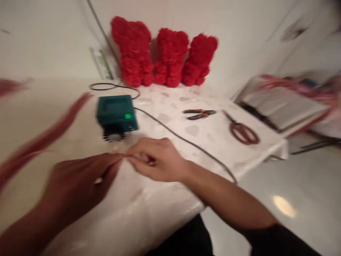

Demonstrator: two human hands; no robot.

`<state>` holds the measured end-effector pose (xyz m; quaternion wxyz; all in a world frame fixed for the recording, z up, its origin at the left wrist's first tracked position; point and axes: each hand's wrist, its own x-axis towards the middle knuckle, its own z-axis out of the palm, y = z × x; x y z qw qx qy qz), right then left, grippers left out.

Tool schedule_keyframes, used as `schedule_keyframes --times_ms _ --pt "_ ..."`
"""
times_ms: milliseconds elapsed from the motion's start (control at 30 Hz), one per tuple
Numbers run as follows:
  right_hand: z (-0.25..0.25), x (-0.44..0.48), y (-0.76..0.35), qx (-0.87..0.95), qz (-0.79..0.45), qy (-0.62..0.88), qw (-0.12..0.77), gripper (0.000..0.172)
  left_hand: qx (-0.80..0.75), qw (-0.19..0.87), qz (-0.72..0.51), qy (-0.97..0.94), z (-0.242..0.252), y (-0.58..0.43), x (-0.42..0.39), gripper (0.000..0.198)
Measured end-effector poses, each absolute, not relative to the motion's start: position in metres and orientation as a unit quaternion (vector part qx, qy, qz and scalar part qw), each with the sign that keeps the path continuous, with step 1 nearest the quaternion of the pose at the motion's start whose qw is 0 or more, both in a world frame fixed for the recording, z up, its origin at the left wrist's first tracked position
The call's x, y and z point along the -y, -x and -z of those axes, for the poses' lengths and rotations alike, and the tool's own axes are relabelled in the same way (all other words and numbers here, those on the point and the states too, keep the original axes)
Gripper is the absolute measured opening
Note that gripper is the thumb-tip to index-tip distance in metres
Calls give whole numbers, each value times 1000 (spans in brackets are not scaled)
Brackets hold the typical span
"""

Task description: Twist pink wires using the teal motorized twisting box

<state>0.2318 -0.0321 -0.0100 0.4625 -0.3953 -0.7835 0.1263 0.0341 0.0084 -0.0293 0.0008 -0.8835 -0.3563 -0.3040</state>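
Note:
My left hand and my right hand meet fingertip to fingertip above the white-covered table. Both are pinched shut on something small and thin that the motion blur hides. Just behind them stands a dark green box-shaped device with a lit green light, and a black cable runs from it past my right wrist to the table's edge.
Three red rose-covered bears stand against the back wall. Orange-handled pliers and red-handled scissors lie to the right. A blurred red strip crosses the left side. A white shelf with red material sits at right.

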Motion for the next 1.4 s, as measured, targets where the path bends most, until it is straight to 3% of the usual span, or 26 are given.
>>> schedule_keyframes --times_ms 133,433,900,1100,1400 --pt "23 29 -233 759 -146 369 516 10 268 79 275 920 6 -16 -6 23" --pt "9 31 -234 698 -225 434 523 9 408 -81 319 852 3 -26 4 16" --pt "9 29 -235 698 -300 429 489 10 421 -83 327 842 0 -28 6 18" --pt "9 28 -236 680 -388 418 461 18 458 -141 348 806 -2 -32 8 13" --pt "10 27 -238 682 -388 422 454 22 505 -230 371 745 -9 -36 12 14"
